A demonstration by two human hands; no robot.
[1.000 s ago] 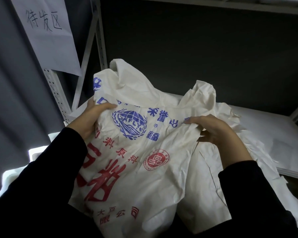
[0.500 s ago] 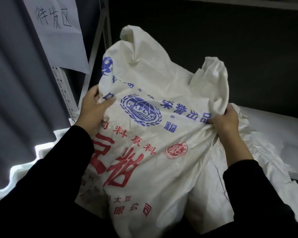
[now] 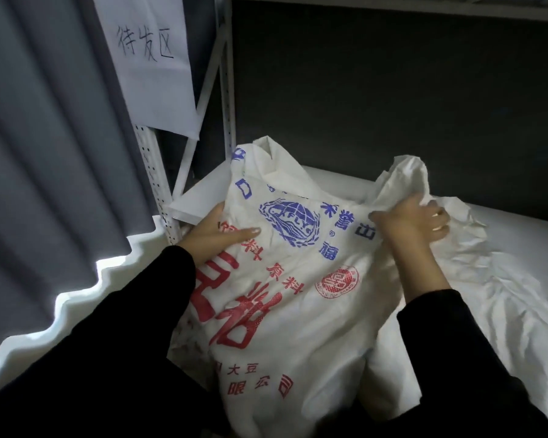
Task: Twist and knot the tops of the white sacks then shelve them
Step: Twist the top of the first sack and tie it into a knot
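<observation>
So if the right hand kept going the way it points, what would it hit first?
The bunched top of the white sack that the right hand grips; past that, probably the shelf's dark back panel, though depth is unclear.

Two bare hands, long black sleeves [image 3: 114,336] reaching to both wrists
</observation>
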